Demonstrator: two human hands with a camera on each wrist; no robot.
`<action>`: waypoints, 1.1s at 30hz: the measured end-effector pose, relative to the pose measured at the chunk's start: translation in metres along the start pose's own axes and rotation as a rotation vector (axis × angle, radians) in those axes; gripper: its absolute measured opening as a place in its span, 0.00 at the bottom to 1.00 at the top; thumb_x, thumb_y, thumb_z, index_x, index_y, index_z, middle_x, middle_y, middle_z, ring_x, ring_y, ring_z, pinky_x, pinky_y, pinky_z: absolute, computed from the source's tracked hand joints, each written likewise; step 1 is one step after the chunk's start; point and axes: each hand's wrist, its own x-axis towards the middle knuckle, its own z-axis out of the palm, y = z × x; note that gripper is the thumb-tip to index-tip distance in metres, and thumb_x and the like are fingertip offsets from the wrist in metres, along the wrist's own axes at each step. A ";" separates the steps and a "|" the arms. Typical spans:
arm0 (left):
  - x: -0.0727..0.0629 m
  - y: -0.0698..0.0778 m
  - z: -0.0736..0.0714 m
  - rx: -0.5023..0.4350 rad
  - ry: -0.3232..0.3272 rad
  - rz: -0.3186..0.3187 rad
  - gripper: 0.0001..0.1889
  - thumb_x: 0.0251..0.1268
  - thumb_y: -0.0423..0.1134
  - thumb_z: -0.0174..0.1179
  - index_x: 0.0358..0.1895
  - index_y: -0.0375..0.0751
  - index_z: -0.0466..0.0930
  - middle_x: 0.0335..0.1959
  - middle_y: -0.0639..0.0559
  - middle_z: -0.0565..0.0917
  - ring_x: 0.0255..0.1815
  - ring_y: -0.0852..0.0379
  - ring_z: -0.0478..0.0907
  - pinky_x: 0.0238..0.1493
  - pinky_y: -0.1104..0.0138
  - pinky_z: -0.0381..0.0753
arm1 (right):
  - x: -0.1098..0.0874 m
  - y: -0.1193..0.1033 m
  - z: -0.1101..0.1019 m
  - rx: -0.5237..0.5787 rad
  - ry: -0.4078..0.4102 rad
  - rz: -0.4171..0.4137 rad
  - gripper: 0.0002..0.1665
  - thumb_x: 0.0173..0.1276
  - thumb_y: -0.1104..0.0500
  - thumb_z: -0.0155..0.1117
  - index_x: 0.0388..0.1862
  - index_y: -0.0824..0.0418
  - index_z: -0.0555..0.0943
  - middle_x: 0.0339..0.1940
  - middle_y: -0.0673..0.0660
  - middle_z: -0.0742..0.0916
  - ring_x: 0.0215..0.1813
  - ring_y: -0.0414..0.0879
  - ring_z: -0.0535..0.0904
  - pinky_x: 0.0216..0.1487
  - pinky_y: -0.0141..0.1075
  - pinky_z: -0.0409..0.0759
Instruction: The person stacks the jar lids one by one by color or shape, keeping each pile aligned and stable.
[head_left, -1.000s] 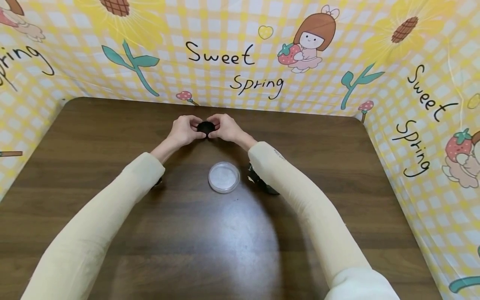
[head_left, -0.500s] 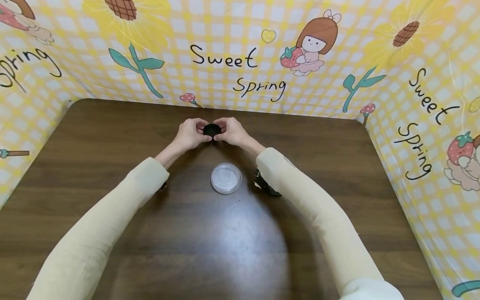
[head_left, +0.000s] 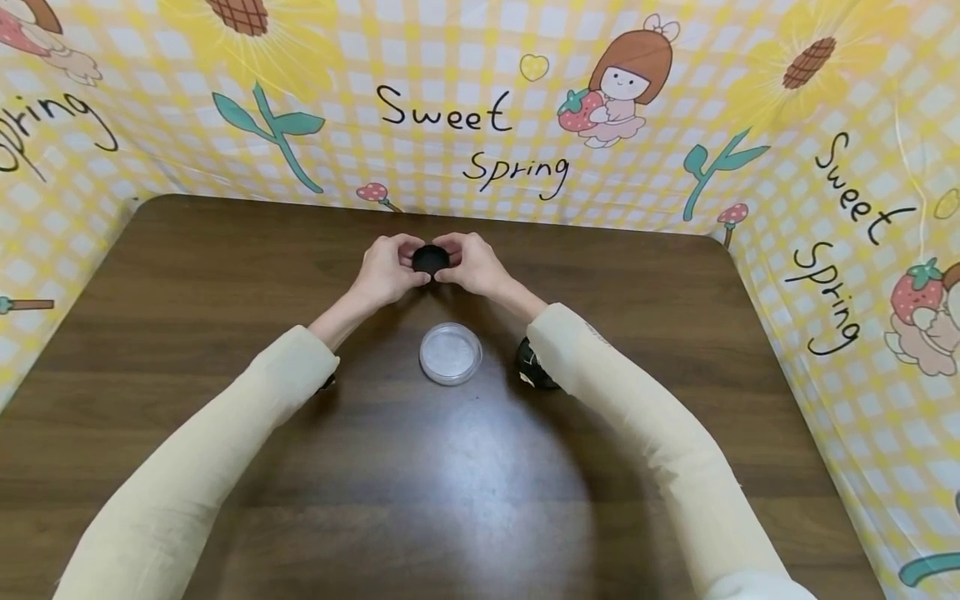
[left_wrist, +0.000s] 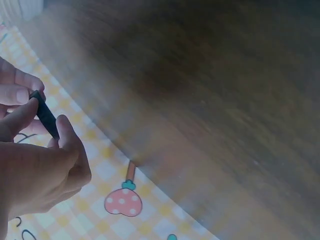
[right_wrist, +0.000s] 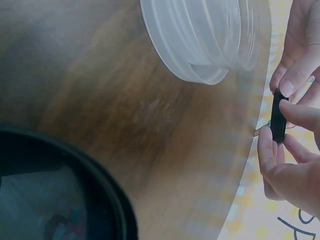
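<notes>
Near the far edge of the table, a round, flat black lid (head_left: 431, 261) is held up between both hands. My left hand (head_left: 382, 271) pinches its left side with thumb and fingers, while my right hand (head_left: 480, 267) grips the opposite side. Both wrist views show the lid nearly edge-on as a thin dark bar, with fingertips at its rim. Closer to the body, a clear round plastic container (head_left: 451, 354) stands on the table, apart from both hands. Its stepped wall (right_wrist: 195, 35) shows in the right wrist view.
A round black object with pale marks (head_left: 531, 367) sits by the right sleeve, which covers part of it; its dark glossy rim (right_wrist: 112, 195) fills a corner of the right wrist view. The wooden table (head_left: 420, 483) is bordered by a yellow checked cloth wall (head_left: 322, 50).
Both hands have shifted slightly right with the lid between them. More of the black object by the right sleeve now shows. The clear container stays in place.
</notes>
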 end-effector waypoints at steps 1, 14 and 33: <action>-0.001 0.002 0.000 0.001 0.002 0.007 0.26 0.53 0.27 0.68 0.58 0.28 0.74 0.49 0.33 0.75 0.48 0.43 0.78 0.51 0.58 0.77 | -0.002 0.000 -0.001 0.004 0.006 0.001 0.30 0.60 0.67 0.71 0.62 0.66 0.75 0.53 0.62 0.79 0.51 0.50 0.79 0.50 0.32 0.76; -0.025 0.019 0.009 -0.028 -0.014 0.070 0.26 0.51 0.25 0.70 0.56 0.26 0.74 0.49 0.33 0.72 0.45 0.44 0.78 0.49 0.60 0.78 | -0.040 -0.006 -0.006 0.002 0.052 -0.016 0.31 0.59 0.67 0.71 0.62 0.65 0.75 0.52 0.62 0.76 0.50 0.50 0.78 0.52 0.34 0.76; -0.052 0.049 0.025 -0.103 -0.066 0.062 0.26 0.51 0.27 0.70 0.56 0.28 0.74 0.48 0.37 0.72 0.44 0.47 0.79 0.46 0.64 0.80 | -0.092 -0.004 -0.019 0.109 0.109 -0.027 0.32 0.57 0.69 0.72 0.62 0.67 0.75 0.50 0.64 0.76 0.47 0.52 0.78 0.51 0.38 0.77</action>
